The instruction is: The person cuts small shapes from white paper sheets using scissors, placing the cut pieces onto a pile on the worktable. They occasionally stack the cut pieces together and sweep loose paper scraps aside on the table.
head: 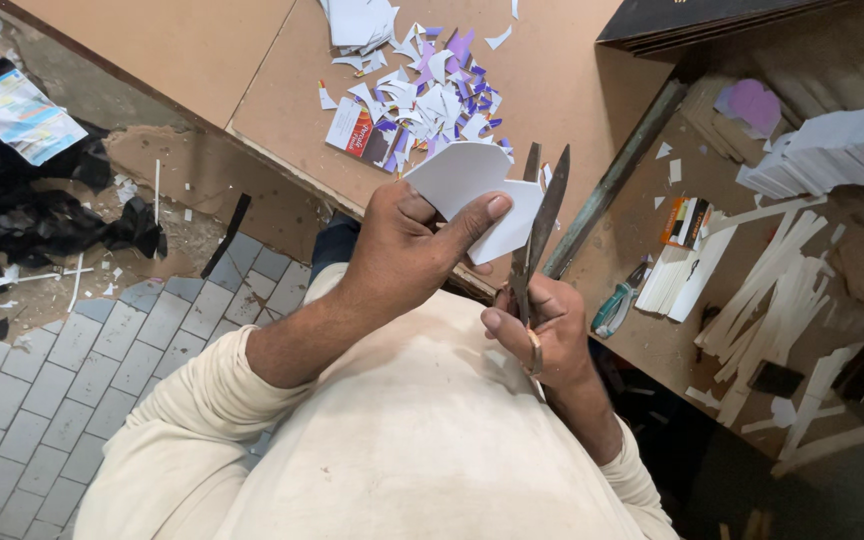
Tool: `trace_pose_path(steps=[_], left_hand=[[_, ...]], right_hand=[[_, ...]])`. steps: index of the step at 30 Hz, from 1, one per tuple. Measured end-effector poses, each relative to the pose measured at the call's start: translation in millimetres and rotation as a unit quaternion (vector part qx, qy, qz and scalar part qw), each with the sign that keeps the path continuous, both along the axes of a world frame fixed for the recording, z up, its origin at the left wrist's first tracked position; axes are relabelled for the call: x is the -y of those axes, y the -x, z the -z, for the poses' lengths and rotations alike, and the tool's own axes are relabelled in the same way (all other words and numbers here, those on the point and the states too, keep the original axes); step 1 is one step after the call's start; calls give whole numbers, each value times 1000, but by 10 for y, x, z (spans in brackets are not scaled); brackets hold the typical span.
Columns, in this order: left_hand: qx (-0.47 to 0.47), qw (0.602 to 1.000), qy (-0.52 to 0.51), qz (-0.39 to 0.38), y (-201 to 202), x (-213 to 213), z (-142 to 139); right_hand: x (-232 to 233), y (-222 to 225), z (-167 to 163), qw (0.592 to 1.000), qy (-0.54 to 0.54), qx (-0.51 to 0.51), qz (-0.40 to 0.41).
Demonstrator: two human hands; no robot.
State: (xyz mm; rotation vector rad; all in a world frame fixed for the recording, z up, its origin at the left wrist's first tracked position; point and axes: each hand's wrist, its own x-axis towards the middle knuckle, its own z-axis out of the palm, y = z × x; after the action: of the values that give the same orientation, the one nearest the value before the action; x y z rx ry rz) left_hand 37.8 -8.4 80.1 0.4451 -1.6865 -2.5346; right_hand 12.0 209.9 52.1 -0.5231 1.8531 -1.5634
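Workbench (252, 70): a wide brown board is laid in front of the person, so that offcuts fall on it and not on the tiled floor (42, 400) beside it.
Stacks of white sheets (832, 150): these are kept on a lower surface to the right of the workbench, and next to them long white strips (762, 290) are spread loosely.
Pile of scraps (422, 95): white and purple cuttings are gathered on the workbench, just beyond the hands; probably they dropped there while shapes were trimmed.
Left hand (402, 255): it is closed on the white card piece (472, 190), the thumb pressed on the face and the fingers behind. The piece is held above the near edge of the workbench, tilted toward the blades, so its curved edge can be fed in.
Right hand (547, 330): it is clamped on the handles of the scissors (537, 235), close beside the left hand but not touching it.
Scissors: the long dark blades are pointed away from the body, over the workbench edge, a little parted, and the right edge of the card is met by them.
Small green-handled tool (617, 305): it is left lying right of the workbench, near the strips.
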Motion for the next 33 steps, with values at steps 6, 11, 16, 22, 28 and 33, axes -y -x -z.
trace_pose_path(steps=[6, 11, 16, 22, 28, 33], left_hand=[[-8, 998, -5, 59, -49, 146, 4], [55, 987, 48, 142, -48, 425, 11], [72, 971, 74, 218, 37, 539, 72], [130, 963, -11, 236, 208, 659, 415], [150, 969, 61, 184, 612, 889, 946], [197, 978, -36, 67, 1126, 1616, 1126]], right_hand=[[33, 82, -20, 999, 16, 37, -28], [36, 188, 4, 996, -37, 14, -86], [46, 275, 98, 994, -33, 28, -96], [88, 282, 370, 996, -64, 28, -53], [329, 424, 735, 950, -290, 82, 82], [489, 489, 1112, 789, -598, -91, 107]])
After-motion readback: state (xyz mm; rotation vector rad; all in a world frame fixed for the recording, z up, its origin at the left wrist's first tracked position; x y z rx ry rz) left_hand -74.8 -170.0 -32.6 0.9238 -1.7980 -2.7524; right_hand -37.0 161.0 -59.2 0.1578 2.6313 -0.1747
